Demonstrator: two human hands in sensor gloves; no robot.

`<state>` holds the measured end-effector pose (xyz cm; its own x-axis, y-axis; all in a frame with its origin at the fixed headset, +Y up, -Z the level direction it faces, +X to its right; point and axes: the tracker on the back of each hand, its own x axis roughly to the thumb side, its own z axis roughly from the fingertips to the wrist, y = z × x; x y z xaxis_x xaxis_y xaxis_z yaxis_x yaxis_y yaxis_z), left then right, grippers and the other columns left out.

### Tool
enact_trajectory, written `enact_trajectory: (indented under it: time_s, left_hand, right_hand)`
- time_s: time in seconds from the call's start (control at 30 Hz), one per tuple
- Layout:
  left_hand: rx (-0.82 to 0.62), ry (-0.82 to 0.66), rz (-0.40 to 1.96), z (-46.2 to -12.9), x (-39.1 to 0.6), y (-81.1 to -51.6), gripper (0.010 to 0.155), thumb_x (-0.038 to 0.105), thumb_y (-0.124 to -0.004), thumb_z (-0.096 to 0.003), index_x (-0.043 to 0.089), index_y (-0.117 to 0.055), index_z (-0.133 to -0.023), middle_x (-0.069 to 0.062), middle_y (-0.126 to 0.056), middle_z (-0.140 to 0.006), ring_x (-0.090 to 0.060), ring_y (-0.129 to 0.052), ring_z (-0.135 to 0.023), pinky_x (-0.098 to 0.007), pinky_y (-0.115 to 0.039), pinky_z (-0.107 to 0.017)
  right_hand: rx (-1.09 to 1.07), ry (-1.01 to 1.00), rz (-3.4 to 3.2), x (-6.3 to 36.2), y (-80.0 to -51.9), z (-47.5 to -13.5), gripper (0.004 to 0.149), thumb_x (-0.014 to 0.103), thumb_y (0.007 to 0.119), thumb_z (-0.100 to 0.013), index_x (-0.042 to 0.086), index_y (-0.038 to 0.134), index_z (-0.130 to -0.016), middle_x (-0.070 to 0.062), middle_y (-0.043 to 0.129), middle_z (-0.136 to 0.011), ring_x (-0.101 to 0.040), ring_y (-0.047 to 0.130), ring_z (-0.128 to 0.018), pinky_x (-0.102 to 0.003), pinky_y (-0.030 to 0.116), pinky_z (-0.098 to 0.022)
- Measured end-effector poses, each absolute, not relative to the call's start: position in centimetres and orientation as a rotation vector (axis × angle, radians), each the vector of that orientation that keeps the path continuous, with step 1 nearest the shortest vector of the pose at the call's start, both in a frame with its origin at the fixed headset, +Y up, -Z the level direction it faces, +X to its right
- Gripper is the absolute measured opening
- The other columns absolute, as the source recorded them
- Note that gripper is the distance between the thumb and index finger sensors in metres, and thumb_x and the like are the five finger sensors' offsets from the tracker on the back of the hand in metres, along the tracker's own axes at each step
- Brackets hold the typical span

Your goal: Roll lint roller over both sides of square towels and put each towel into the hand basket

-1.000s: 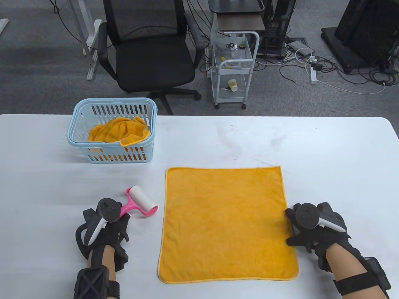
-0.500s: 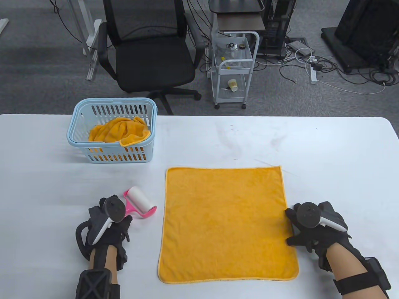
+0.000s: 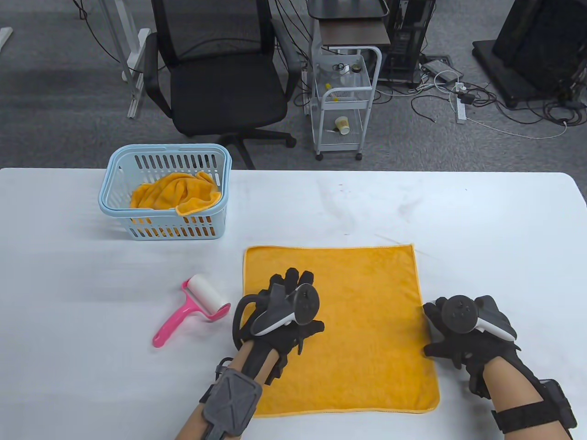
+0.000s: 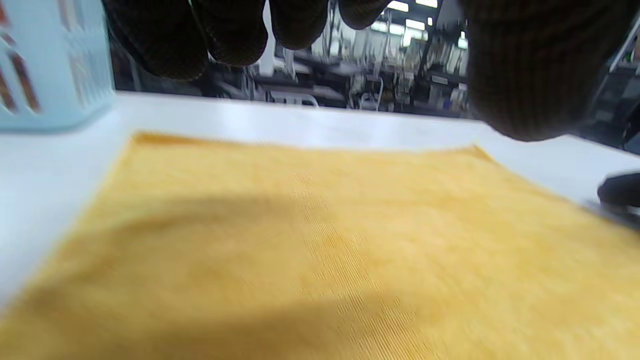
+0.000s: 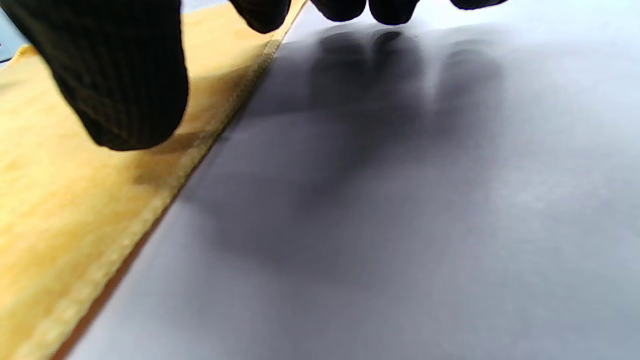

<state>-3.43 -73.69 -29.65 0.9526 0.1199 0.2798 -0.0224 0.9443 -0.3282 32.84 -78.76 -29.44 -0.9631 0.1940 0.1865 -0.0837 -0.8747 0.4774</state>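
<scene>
The left hand (image 3: 286,316) has let go of the pink lint roller (image 3: 195,307) and crossed to the right. It is now over the left half of the flat orange towel (image 3: 362,321), fingers spread and holding nothing. Whether the palm presses the cloth or only hovers above it cannot be told from the blurred left wrist view.

A second ago that hand sat at the roller's handle, left of the towel. The roller now lies free on the desk (image 3: 481,220), just left of the towel's left edge, handle pointing to the near left. It has shifted slightly and turned a little.

The right hand (image 3: 467,334) has barely moved. It lies at the towel's right edge with fingers loosely extended and grasping nothing; the right wrist view shows the thumb over the hem.

Setting the roller down suggests rolling on this face is finished, so the likely next step is turning the towel over or lifting it.

The light blue hand basket (image 3: 137,229) stands at the far left, well apart, unchanged, already holding one crumpled orange towel (image 3: 176,195).
</scene>
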Motion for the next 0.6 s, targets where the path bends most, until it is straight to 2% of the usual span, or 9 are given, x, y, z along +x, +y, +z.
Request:
enact_trajectory:
  time_s: [0.2, 0.23, 0.27, 0.37, 0.47, 0.53, 0.6]
  left_hand:
    - [-0.559, -0.319, 0.0, -30.5, -1.9, -79.4, 0.1, 0.069, -0.086, -0.0371, 0.033, -0.03, -0.111, -0.013, -0.026, -0.123, -0.056, -0.045, -0.11, -0.072, -0.059, -0.071]
    - [-0.586, -0.319, -0.021, -30.4, -1.9, -80.0, 0.097, 0.068, -0.086, -0.0376, 0.035, -0.032, -0.111, -0.012, -0.025, -0.123, -0.054, -0.038, -0.11, -0.073, -0.054, -0.071]
    - [-0.528, -0.328, -0.064, -30.3, -1.9, -79.6, 0.094, 0.069, -0.084, -0.037, 0.036, -0.037, -0.111, -0.011, -0.028, -0.123, -0.052, -0.043, -0.109, -0.071, -0.057, -0.071]
    - [-0.461, -0.306, -0.011, -30.5, -1.9, -79.2, 0.07, 0.052, -0.088, -0.0461, 0.036, -0.055, -0.106, -0.007, -0.049, -0.118, -0.041, -0.064, -0.101, -0.059, -0.071, -0.069]
    - [-0.34, -0.285, 0.007, -30.7, -2.3, -79.0, 0.043, 0.039, -0.089, -0.0497, 0.037, -0.075, -0.091, 0.003, -0.077, -0.1, -0.027, -0.087, -0.083, -0.043, -0.088, -0.06]
    - [-0.357, -0.279, 0.047, -31.1, -3.1, -78.6, 0.041, 0.039, -0.09, -0.049, 0.037, -0.077, -0.088, 0.003, -0.082, -0.096, -0.025, -0.092, -0.079, -0.04, -0.092, -0.057]
    - [-0.377, -0.248, 0.199, -31.5, -4.2, -77.3, 0.041, 0.038, -0.09, -0.0487, 0.036, -0.078, -0.088, 0.001, -0.083, -0.095, -0.025, -0.095, -0.077, -0.04, -0.094, -0.055]
  right_hand:
    - [0.351, 0.705, 2.893, 32.8, -78.8, -29.5, 0.096, 0.055, 0.089, -0.044, 0.016, 0.035, -0.114, -0.023, 0.029, -0.116, -0.054, 0.035, -0.104, -0.073, 0.043, -0.068]
    - [0.352, 0.707, 2.893, 32.8, -78.8, -29.5, 0.096, 0.055, 0.089, -0.044, 0.016, 0.035, -0.114, -0.023, 0.029, -0.116, -0.054, 0.035, -0.104, -0.073, 0.043, -0.068]
    - [0.352, 0.709, 2.892, 32.8, -78.8, -29.4, 0.096, 0.055, 0.089, -0.044, 0.016, 0.035, -0.114, -0.023, 0.029, -0.116, -0.054, 0.035, -0.104, -0.073, 0.043, -0.068]
    - [0.348, 0.705, 2.888, 32.8, -78.8, -29.4, 0.096, 0.055, 0.089, -0.044, 0.016, 0.035, -0.114, -0.023, 0.03, -0.116, -0.054, 0.035, -0.104, -0.073, 0.043, -0.068]
    - [0.349, 0.7, 2.886, 32.8, -78.7, -29.4, 0.096, 0.055, 0.089, -0.044, 0.016, 0.036, -0.114, -0.023, 0.03, -0.116, -0.053, 0.035, -0.105, -0.073, 0.043, -0.068]
    - [0.359, 0.68, 2.886, 32.8, -78.5, -29.3, 0.096, 0.055, 0.089, -0.044, 0.017, 0.036, -0.114, -0.023, 0.03, -0.116, -0.053, 0.035, -0.105, -0.073, 0.043, -0.068]
    - [0.365, 0.658, 2.886, 32.7, -78.3, -29.3, 0.096, 0.056, 0.089, -0.043, 0.017, 0.036, -0.114, -0.023, 0.03, -0.116, -0.053, 0.034, -0.105, -0.073, 0.043, -0.068]
